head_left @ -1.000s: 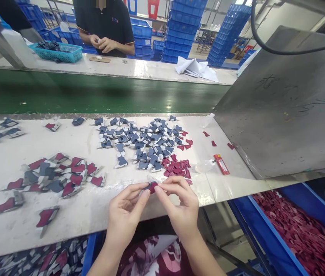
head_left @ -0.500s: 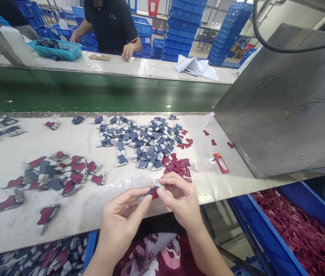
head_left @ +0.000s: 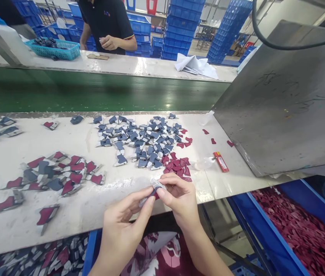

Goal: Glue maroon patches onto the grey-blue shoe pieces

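Lower centre: left hand [head_left: 123, 220] and right hand [head_left: 183, 199], fingers clamped on small part [head_left: 156, 184] near surface [head_left: 93, 209] edge; room leftward until pile [head_left: 55, 184]. Part shows less maroon than before.

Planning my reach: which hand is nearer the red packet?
Right. The right hand is below-left of the red packet in view; the left hand is farther left.

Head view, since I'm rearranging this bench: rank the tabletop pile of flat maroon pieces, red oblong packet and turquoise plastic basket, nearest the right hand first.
1. Pile of flat maroon pieces: ahead of the right hand.
2. Red oblong packet: ahead and to the right.
3. Turquoise plastic basket: far ahead, at the left.
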A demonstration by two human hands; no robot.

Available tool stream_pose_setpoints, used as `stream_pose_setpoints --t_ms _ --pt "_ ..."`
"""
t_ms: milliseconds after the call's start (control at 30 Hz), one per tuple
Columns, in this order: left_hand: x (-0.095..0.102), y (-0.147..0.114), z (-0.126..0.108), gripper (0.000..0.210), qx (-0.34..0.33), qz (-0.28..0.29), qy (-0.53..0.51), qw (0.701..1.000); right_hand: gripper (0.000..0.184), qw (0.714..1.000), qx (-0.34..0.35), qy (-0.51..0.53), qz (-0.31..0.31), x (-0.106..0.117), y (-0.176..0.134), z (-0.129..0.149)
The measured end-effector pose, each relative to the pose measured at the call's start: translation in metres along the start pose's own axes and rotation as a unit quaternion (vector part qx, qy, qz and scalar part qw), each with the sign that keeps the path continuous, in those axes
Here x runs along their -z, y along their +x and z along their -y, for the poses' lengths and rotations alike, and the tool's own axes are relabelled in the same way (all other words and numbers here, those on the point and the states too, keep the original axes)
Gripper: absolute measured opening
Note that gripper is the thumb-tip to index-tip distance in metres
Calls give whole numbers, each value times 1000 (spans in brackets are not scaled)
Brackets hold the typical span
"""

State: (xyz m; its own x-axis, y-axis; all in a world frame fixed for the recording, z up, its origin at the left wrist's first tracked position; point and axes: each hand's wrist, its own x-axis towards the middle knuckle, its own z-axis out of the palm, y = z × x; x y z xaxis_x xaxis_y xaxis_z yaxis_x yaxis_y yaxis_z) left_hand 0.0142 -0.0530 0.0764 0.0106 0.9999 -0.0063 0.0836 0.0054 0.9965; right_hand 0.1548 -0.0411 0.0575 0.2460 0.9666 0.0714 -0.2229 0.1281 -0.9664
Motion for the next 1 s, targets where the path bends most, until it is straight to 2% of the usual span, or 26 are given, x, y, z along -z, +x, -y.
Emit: stream_pose_setpoints --t_ms 67,167,267,400,533,667,733,800,900,1000 --pt "0 0 3 19 -18 2 18 1000 11 1000 -16 9 -9 -1 0 -2" --pt "-2 0 0 18 5 -19 3 1000 13 1000 -26 13 -11 -2 0 -4" --pt "-4 0 -7 16 32 -37 -17 999 14 1000 -10 13 -15 -4 -2 -5" --pt "-5 -1 -10 17 40 -35 -17 998 12 999 9 12 -29 -7 -3 -5" --pt "-4 -1 -7 17 45 -38 -20 998 12 1000 -4 22 -6 -3 -2 -8" --pt "3 3 -6 22 79 -31 -32 996 33 996 7 -7 86 10 -1 -11" --pt "6 6 -7 27 106 -21 -48 993 49 990 65 -82 97 17 0 -10" --pt "7 7 -9 30 130 -11 -68 989 59 966 170 -184 65 22 0 -6" --pt "8 9 -12 30 156 7 -83 984 52 890 334 -305 52 26 3 2" --pt "9 10 -16 29 166 27 -81 982 40 837 402 -358 95 26 7 9"
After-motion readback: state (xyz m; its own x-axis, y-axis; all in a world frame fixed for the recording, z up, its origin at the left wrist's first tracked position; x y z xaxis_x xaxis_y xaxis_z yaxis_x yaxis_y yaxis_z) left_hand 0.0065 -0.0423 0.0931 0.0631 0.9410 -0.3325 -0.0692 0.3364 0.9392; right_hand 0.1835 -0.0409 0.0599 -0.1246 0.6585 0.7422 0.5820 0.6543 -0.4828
